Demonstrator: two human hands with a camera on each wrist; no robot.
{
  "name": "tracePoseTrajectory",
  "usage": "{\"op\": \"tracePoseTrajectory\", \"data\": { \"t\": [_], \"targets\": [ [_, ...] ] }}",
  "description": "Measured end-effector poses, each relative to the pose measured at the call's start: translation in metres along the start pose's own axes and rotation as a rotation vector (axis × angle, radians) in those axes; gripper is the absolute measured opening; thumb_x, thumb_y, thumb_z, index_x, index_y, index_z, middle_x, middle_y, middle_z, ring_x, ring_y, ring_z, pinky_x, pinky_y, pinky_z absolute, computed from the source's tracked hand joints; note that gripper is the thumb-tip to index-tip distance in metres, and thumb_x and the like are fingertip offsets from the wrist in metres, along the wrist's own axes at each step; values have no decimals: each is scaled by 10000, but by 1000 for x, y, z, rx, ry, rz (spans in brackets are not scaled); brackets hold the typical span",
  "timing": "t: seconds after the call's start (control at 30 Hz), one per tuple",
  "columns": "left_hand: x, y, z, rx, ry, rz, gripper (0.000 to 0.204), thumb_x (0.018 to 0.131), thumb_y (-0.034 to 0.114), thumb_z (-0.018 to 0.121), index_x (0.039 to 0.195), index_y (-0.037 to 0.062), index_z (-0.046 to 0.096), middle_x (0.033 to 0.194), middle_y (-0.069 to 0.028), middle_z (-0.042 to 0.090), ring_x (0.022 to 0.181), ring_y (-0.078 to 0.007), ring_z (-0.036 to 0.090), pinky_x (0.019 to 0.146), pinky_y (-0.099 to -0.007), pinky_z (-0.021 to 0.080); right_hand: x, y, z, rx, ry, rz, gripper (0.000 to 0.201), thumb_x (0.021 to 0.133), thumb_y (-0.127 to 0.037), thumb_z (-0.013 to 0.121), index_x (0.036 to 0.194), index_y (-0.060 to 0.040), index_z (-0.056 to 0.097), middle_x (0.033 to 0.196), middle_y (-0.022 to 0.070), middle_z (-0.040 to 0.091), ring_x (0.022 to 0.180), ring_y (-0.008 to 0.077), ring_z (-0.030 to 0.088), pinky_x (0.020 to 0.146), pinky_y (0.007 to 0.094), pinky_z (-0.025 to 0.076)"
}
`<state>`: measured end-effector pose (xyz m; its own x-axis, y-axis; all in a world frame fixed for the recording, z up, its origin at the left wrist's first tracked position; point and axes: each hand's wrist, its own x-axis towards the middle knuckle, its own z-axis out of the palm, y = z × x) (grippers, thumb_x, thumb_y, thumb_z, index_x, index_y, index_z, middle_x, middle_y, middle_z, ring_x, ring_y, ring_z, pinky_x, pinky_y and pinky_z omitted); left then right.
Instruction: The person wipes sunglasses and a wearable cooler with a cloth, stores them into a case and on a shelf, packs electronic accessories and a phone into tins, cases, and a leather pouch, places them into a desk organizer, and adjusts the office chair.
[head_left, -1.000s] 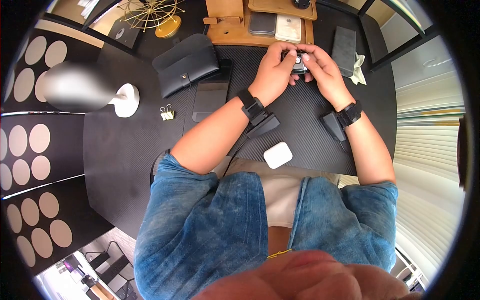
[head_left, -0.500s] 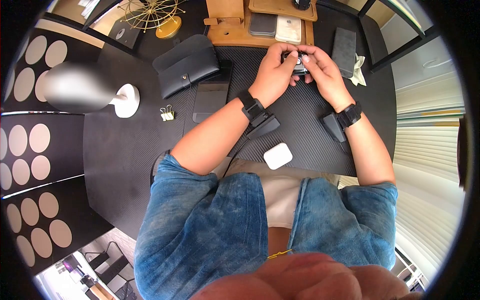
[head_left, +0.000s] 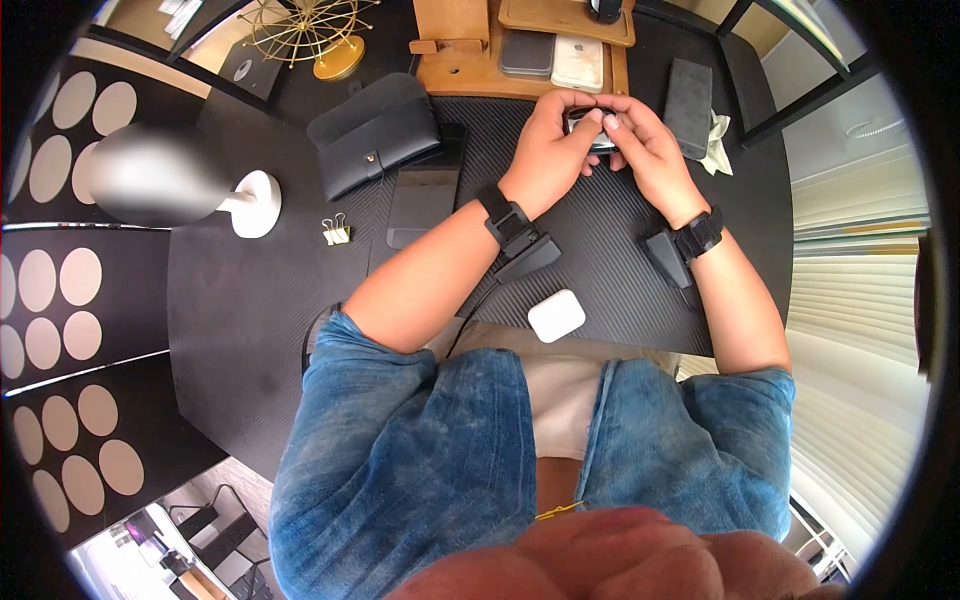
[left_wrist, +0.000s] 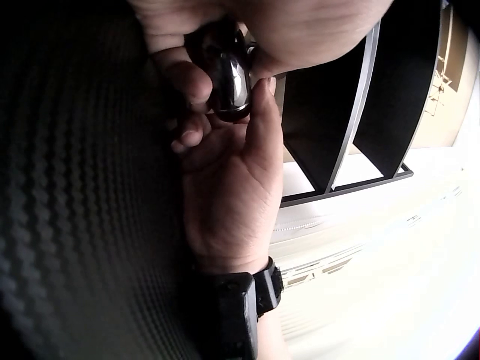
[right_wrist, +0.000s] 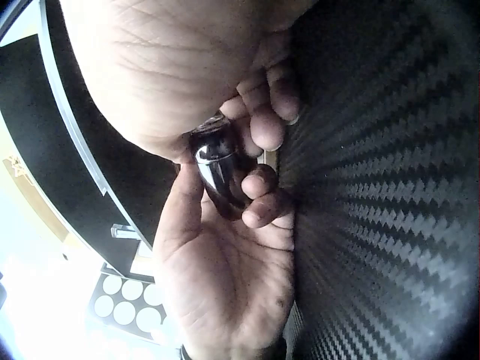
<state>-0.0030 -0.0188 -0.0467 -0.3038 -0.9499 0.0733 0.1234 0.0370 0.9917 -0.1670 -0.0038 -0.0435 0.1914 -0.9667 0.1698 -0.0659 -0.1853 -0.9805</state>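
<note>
Both hands hold a small, glossy black rounded device (head_left: 603, 147) with a silvery top face, over the far part of the desk. From the left side my left hand (head_left: 545, 150) grips it, its thumb lying across the face. My right hand (head_left: 652, 160) grips the opposite side, thumb on the near top edge and fingers curled underneath. In the left wrist view the device's shiny rounded end (left_wrist: 231, 84) shows between the fingers. The right wrist view shows its dark curved side (right_wrist: 217, 169), with a thin seam. Fingers hide much of the device.
A white earbuds case (head_left: 557, 315) lies near the front edge. Left are a black pouch (head_left: 375, 140), a dark phone (head_left: 423, 205) and a binder clip (head_left: 337, 231). A dark grey case (head_left: 688, 105) and crumpled tissue (head_left: 716, 150) lie right; a wooden stand (head_left: 450, 75) is behind.
My left thumb has shifted right across the device's face, and the round white spot seen earlier is now covered. Both hands keep their grip in about the same place.
</note>
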Motion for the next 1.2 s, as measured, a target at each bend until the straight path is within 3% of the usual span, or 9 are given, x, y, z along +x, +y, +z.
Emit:
{"op": "tracePoseTrajectory", "data": {
  "t": [0.43, 1.2],
  "targets": [
    [0, 0, -1, -25, -3, 0, 281, 990, 196, 567, 1156, -20, 497, 883, -83, 615, 634, -103, 605, 529, -234, 510, 1, 6, 0, -3, 5, -15, 339, 1011, -266, 547, 1259, -37, 569, 854, -12, 607, 667, 59, 518, 609, 206, 443],
    [1, 0, 0, -12, -20, 3, 280, 994, 199, 565, 1161, -14, 493, 866, -73, 614, 649, -102, 597, 536, -235, 503, 0, 1, -4, 10, 15, 35, 317, 1031, -255, 468, 1236, -48, 593, 875, -7, 592, 661, 64, 526, 610, 202, 449]
  ]
}}
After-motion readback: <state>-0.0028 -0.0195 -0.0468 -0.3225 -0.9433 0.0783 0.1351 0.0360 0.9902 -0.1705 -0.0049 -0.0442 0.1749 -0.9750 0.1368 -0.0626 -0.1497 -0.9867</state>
